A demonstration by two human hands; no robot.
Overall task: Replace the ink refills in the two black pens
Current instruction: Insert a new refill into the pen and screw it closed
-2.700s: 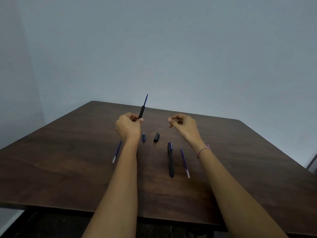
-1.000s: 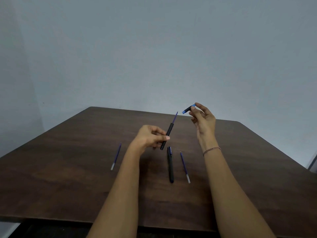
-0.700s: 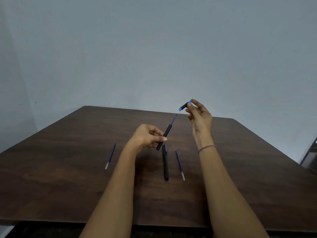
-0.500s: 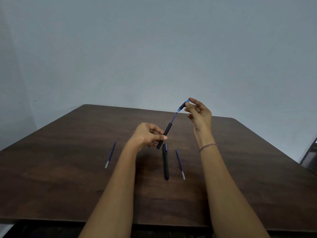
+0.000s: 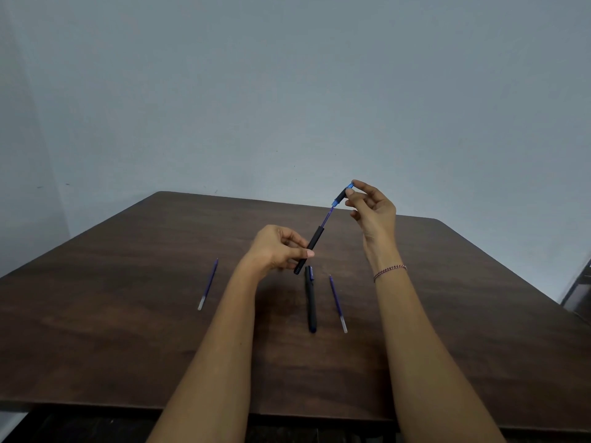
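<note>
Reassembly is judged to be in hand. The barrel (image 5: 312, 246) is gripped by the left hand (image 5: 276, 251), its refill (image 5: 327, 217) projecting toward 1 o'clock. The nose piece (image 5: 341, 196), pinched by the right hand (image 5: 372, 214), is now met with the refill tip; a second earlier it was held apart. Coaxial sliding and screwing are called for next. The second pen (image 5: 311, 302) lies at the barrel's 6 o'clock.

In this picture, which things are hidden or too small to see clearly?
Head view: part of the pen barrel, covered by the left hand.
Head view: whether the held refill is inside the tip piece in the right hand; too small.
Head view: ink level in the left refill and right refill; too small.
Head view: grey object, cut off by the right edge.
</note>
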